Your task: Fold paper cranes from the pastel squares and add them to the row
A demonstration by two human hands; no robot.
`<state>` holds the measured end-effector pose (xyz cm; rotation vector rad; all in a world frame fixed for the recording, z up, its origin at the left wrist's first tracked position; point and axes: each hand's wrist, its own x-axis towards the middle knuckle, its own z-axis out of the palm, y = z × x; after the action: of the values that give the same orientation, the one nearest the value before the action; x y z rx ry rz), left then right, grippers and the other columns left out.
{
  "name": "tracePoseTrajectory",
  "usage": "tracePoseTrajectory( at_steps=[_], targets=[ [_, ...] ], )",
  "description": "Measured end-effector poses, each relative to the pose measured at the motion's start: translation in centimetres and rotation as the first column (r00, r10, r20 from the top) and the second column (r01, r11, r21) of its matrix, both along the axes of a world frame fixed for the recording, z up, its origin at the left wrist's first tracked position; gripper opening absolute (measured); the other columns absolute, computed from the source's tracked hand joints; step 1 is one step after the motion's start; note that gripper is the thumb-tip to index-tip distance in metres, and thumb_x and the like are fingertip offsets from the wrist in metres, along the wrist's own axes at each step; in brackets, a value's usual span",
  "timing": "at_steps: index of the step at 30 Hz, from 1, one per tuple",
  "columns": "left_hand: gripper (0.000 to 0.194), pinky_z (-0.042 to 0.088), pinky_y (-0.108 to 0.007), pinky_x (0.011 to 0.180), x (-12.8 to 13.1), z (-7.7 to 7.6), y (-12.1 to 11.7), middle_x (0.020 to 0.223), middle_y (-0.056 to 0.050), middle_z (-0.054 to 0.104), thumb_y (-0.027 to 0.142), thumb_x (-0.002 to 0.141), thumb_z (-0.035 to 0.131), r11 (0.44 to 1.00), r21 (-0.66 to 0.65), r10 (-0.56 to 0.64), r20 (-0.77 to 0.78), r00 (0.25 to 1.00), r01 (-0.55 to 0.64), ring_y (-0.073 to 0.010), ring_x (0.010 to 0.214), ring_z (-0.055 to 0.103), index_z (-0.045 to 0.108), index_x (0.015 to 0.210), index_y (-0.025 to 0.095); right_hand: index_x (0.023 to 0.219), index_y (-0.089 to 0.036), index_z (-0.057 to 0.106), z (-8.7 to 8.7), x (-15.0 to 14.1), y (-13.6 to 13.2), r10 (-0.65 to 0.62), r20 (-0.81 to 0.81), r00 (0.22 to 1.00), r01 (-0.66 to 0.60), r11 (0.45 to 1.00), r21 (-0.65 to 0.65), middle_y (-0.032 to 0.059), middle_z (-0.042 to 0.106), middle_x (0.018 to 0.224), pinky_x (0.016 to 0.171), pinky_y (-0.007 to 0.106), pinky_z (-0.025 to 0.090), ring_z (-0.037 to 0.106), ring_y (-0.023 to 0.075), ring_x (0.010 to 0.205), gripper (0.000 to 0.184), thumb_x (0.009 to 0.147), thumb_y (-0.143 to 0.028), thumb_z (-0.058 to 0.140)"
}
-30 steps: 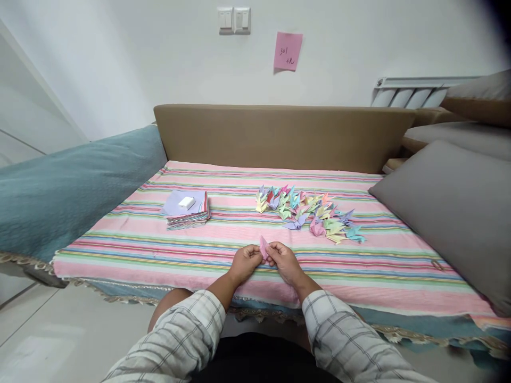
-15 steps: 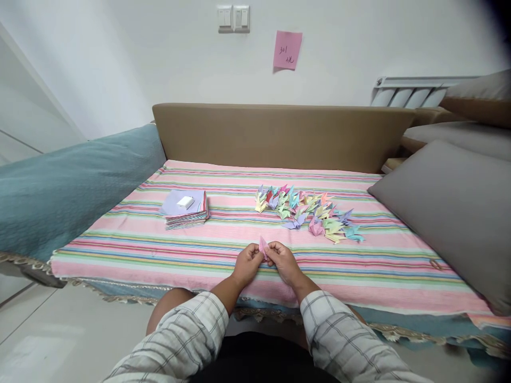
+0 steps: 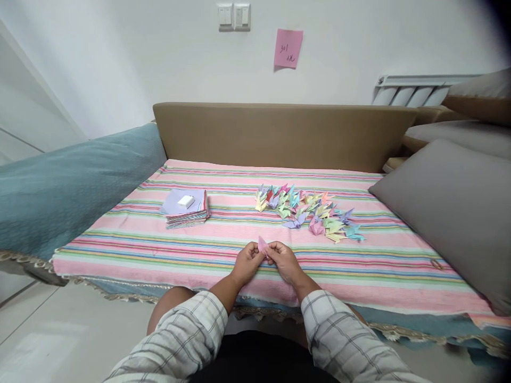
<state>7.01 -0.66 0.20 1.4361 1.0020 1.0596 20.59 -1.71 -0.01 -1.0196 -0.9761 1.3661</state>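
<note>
A small folded pink paper (image 3: 262,246) is pinched between my left hand (image 3: 246,261) and my right hand (image 3: 282,260), which meet over the near edge of a striped pink cloth (image 3: 223,244). Both hands have their fingers closed on the paper. Farther back on the cloth lies a spread of several folded paper cranes (image 3: 307,210) in pastel colours. To the left rests a stack of square paper sheets (image 3: 186,208) with a small white block (image 3: 186,201) on top.
A teal blanket (image 3: 59,186) covers the left side, and a grey cushion (image 3: 451,207) lies on the right. A tan backrest (image 3: 279,133) runs behind the cloth. On the wall hang a pink note (image 3: 288,48) and a light switch (image 3: 233,17).
The hands and pink paper have stayed almost in place, with only slight finger movement on the paper. The view shifted a little.
</note>
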Motion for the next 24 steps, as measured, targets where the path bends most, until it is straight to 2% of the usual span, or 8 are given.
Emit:
tracePoseTrajectory(
  at_steps=[6, 11, 15, 18, 21, 24],
  targets=[
    [0.024, 0.044, -0.025, 0.067, 0.13, -0.01, -0.13, 0.073, 0.001, 0.062, 0.039, 0.075, 0.060, 1.000, 0.007, -0.014, 0.068, 0.998, 0.013, -0.0134, 0.068, 0.058, 0.054, 0.084, 0.017, 0.076, -0.017, 0.064, 0.02, 0.06, -0.11, 0.002, 0.075, 0.997, -0.004, 1.000, 0.025, -0.0006, 0.060, 0.067, 0.053, 0.022, 0.041, 0.048, 0.0087, 0.054, 0.037, 0.063, -0.050, 0.072],
    [0.025, 0.042, -0.024, 0.062, -0.03, 0.01, -0.20, 0.067, 0.003, 0.059, 0.040, 0.074, 0.061, 1.000, 0.007, 0.022, 0.028, 0.999, -0.022, -0.0122, 0.063, 0.055, 0.052, 0.078, 0.018, 0.079, -0.017, 0.066, 0.03, 0.34, -0.22, 0.032, 0.115, 0.993, -0.036, 0.999, 0.035, 0.0008, 0.062, 0.068, 0.059, 0.026, 0.045, 0.053, 0.0113, 0.058, 0.039, 0.068, -0.054, 0.067],
    [0.025, 0.042, -0.024, 0.062, -0.04, 0.13, -0.24, 0.066, 0.003, 0.059, 0.040, 0.073, 0.062, 0.999, 0.004, 0.038, 0.009, 0.999, -0.038, -0.0124, 0.062, 0.055, 0.052, 0.078, 0.018, 0.079, -0.017, 0.067, 0.12, 0.44, -0.38, 0.045, 0.100, 0.994, -0.050, 0.997, 0.051, 0.0006, 0.062, 0.065, 0.059, 0.026, 0.045, 0.053, 0.0119, 0.058, 0.039, 0.070, -0.054, 0.066],
    [0.026, 0.043, -0.024, 0.062, 0.06, 0.36, -0.29, 0.067, 0.002, 0.061, 0.040, 0.070, 0.065, 0.998, 0.002, 0.060, 0.024, 0.998, -0.060, -0.0131, 0.064, 0.057, 0.053, 0.076, 0.018, 0.083, -0.018, 0.067, 0.28, 0.38, -0.57, 0.082, 0.069, 0.994, -0.086, 0.994, 0.061, 0.0008, 0.064, 0.071, 0.063, 0.026, 0.046, 0.054, 0.0122, 0.062, 0.036, 0.065, -0.048, 0.072],
    [0.028, 0.045, -0.026, 0.063, 0.12, 0.60, -0.36, 0.066, 0.001, 0.063, 0.041, 0.069, 0.067, 0.999, -0.030, 0.036, 0.096, 0.995, -0.034, -0.0143, 0.064, 0.060, 0.054, 0.076, 0.018, 0.085, -0.018, 0.066, 0.26, 0.33, -0.61, 0.094, 0.026, 0.995, -0.095, 0.995, 0.031, 0.0012, 0.065, 0.076, 0.067, 0.027, 0.047, 0.056, 0.0128, 0.067, 0.036, 0.062, -0.044, 0.076],
    [0.030, 0.048, -0.029, 0.068, -0.07, 0.78, -0.43, 0.066, 0.001, 0.065, 0.043, 0.069, 0.068, 0.997, -0.070, -0.030, 0.181, 0.983, 0.044, -0.0157, 0.065, 0.062, 0.056, 0.078, 0.017, 0.083, -0.018, 0.066, 0.03, 0.37, -0.49, 0.085, -0.006, 0.996, -0.084, 0.996, 0.013, 0.0005, 0.064, 0.077, 0.066, 0.026, 0.046, 0.055, 0.0113, 0.065, 0.033, 0.063, -0.044, 0.075]
  ],
)
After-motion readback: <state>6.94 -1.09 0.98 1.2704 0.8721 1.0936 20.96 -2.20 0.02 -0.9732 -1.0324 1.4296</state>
